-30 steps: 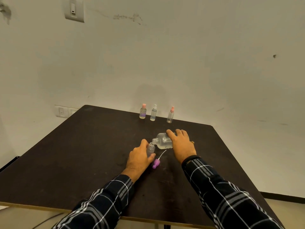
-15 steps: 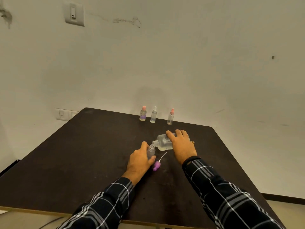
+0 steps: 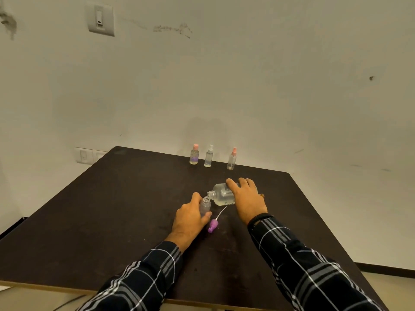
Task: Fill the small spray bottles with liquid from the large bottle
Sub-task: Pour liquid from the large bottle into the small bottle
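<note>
1. The left hand (image 3: 190,217) grips a small spray bottle (image 3: 205,206) of clear plastic. The bottle stands upright and uncapped near the middle of the dark worktop (image 3: 112,209). The thumb lies on its far side and the fingers curl round its near side.
2. The right hand (image 3: 246,198) grips the large bottle (image 3: 221,194) from above, fingers curled over its body. This clear bottle is tipped almost onto its side, with its open neck pointing left. Its mouth is right at the mouth of the small spray bottle. Clear liquid shows inside the large bottle, but whether any is running out cannot be told.
3. A purple spray head (image 3: 213,226) with a thin white dip tube lies flat on the worktop just beside the left fingertips, between the two hands. The tube points away towards the large bottle.
4. Three more small bottles stand upright in a row at the far edge of the worktop, close to the wall:
   - the pink-capped bottle (image 3: 194,154) on the left, with a purplish tint low down
   - the white-topped bottle (image 3: 208,156) just beside it
   - the slim pink-topped bottle (image 3: 232,158) on the right, a little apart from the other two
5. Both arms wear dark checked sleeves (image 3: 303,265), and a dark band circles the right wrist.
6. A wall switch (image 3: 100,19) sits high on the left, and a socket plate (image 3: 84,155) sits by the worktop's far left corner.
</note>
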